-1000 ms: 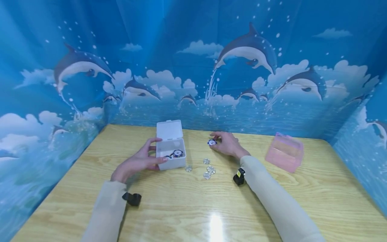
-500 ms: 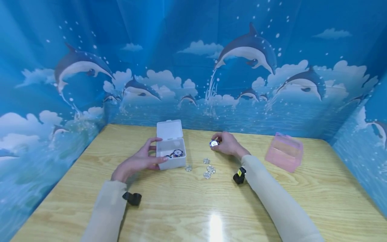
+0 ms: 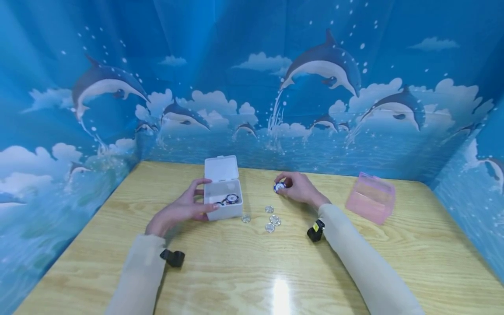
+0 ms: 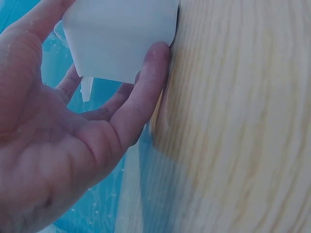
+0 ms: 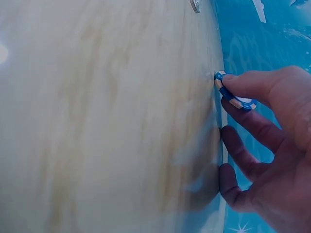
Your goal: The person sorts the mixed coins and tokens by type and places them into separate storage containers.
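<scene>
Head view: blue dolphin curtain (image 3: 252, 65) behind, pale wood counter (image 3: 232, 262) below. Left of centre, the white box (image 3: 226, 213) opens upward, its lid (image 3: 221, 169) at the far end. The left hand (image 3: 179, 211), fingers spread, grips its left side; the right hand (image 3: 301, 187) pinches a round blue-and-white chip (image 3: 279, 187), tilted, face up, right of the box.

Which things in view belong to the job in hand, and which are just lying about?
In use:
round blue-and-white chip, pinched by right hand
open white plastic box, gripped by left hand

Apparently lying about:
round silvery coins, untouched
translucent pink plastic box, untouched
</scene>
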A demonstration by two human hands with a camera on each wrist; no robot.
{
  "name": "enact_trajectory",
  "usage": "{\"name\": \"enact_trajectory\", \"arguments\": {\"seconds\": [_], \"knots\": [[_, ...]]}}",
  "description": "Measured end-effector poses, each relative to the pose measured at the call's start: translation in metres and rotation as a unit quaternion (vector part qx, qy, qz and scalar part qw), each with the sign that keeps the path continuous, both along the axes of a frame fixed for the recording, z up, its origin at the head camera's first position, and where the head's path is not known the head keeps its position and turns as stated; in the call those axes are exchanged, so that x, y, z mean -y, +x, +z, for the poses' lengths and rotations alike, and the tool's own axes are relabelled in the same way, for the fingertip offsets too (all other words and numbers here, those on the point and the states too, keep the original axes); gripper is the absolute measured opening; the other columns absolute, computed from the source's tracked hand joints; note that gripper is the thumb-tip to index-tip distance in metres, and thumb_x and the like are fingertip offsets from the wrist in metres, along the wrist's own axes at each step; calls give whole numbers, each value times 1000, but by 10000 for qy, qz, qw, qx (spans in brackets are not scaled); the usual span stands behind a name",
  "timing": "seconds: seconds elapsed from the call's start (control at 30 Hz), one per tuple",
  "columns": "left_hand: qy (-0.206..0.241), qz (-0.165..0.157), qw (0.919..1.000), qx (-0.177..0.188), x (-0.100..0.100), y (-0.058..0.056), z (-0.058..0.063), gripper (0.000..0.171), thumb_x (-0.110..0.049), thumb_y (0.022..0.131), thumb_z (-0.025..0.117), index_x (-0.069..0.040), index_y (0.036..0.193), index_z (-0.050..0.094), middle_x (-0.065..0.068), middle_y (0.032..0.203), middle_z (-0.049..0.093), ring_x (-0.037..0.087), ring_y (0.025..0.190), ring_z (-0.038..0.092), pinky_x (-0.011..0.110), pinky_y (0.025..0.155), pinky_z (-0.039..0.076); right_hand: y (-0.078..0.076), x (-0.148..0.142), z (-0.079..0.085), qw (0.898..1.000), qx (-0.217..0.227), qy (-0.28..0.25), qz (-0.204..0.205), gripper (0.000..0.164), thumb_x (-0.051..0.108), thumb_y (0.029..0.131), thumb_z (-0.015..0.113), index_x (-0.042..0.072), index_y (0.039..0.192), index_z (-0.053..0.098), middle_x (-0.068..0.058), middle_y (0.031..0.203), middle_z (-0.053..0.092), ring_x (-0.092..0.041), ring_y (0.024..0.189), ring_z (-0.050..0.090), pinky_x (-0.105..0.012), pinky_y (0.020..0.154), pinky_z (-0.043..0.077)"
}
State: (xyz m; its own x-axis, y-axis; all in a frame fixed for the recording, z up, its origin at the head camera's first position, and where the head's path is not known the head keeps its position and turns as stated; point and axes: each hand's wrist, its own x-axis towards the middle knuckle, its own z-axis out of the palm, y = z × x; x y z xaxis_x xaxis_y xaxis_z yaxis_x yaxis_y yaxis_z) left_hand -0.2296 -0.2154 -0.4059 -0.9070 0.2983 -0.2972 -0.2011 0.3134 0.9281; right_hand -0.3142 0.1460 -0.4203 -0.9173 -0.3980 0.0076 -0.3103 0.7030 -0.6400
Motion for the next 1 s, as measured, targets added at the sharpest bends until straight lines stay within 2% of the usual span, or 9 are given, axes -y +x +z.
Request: {"name": "enact_trajectory", "arguments": {"seconds": [0.27, 0.53, 0.8, 1.0], "knots": [[21, -8, 10000, -7, 1, 0, -1, 95, -23, 91, 78, -29, 160, 13, 21, 160, 26, 47, 134, 52, 46, 94, 62, 2, -6, -4, 9992, 137, -361, -144, 25, 17, 94, 73, 15, 119, 70, -5, 99, 71, -19, 89, 63, -33, 78, 51], [-15, 26, 10000, 0, 1, 0, -1, 95, -23, 91, 79, -30, 159, 14, 21, 159, 26, 47, 134, 52, 46, 93, 62, 5, -10, -4, 9974, 112, -655, -284, 24, 20, 96, 72, 14, 119, 71, -7, 105, 72, -20, 95, 67, -40, 87, 56], [-14, 65, 10000, 12, 0, 1, -1, 95, -22, 91, 79, -30, 159, 13, 20, 159, 27, 47, 135, 51, 46, 93, 62, 9, -12, -4, 9964, 55, -805, -246, 23, 21, 96, 72, 14, 118, 71, -9, 107, 72, -19, 86, 68, -33, 74, 57], [-27, 68, 10000, 21, 0, 1, -1, 96, -24, 91, 79, -30, 160, 13, 20, 159, 27, 46, 134, 52, 46, 94, 62, 12, -14, -5, 9956, -49, -921, -168, 26, 22, 96, 72, 12, 120, 71, -10, 108, 73, -19, 89, 69, -33, 76, 58]]}}
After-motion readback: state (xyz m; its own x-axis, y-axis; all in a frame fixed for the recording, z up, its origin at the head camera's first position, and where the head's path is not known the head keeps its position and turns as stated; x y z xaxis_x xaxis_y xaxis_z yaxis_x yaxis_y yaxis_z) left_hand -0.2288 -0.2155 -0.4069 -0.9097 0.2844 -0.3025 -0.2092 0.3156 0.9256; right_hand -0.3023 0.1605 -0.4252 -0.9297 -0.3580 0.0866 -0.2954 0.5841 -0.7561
